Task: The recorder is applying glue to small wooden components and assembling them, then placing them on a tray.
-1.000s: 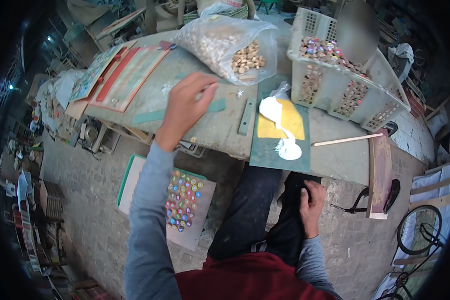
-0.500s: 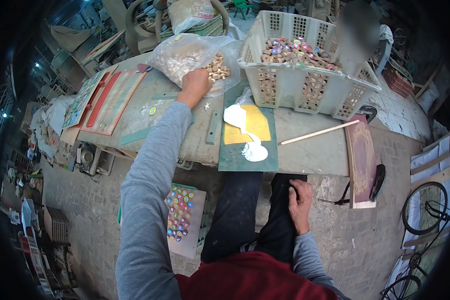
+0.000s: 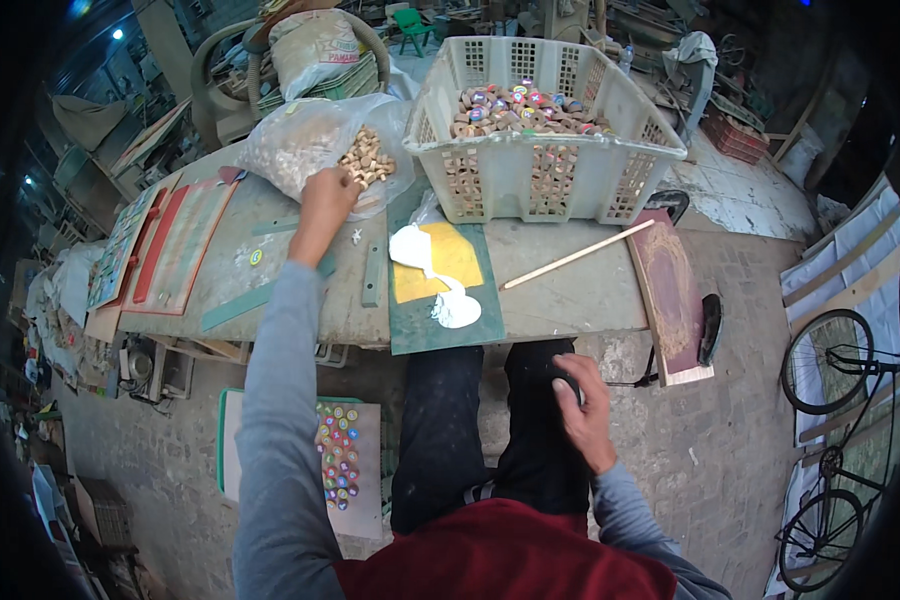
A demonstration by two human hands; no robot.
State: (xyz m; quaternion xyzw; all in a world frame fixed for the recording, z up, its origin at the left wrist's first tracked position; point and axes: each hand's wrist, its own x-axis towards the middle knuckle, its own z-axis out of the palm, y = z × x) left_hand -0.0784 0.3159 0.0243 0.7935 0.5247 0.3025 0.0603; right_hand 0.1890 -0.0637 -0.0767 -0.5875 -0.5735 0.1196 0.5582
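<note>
My left hand (image 3: 325, 200) reaches across the workbench (image 3: 570, 290) to the mouth of a clear plastic bag (image 3: 295, 145) and touches the small plain wooden pieces (image 3: 368, 160) spilling from it; whether its fingers hold one I cannot tell. My right hand (image 3: 582, 410) rests on my right thigh with curled fingers on a small dark thing. In front of me lies a green board (image 3: 440, 300) with a yellow patch and a white blob of glue or paint (image 3: 430, 275).
A white plastic basket (image 3: 540, 170) with several painted wooden pieces stands at the back right. A thin wooden stick (image 3: 575, 255) and a dark red board (image 3: 670, 295) lie at the right. A board of coloured pieces (image 3: 340, 455) lies on the floor; a bicycle (image 3: 830, 400) stands far right.
My left hand has travelled from the bench's middle up to the bag's wooden pieces. My head has tilted, bringing the bench and basket lower in view. The right hand stays on my thigh.
</note>
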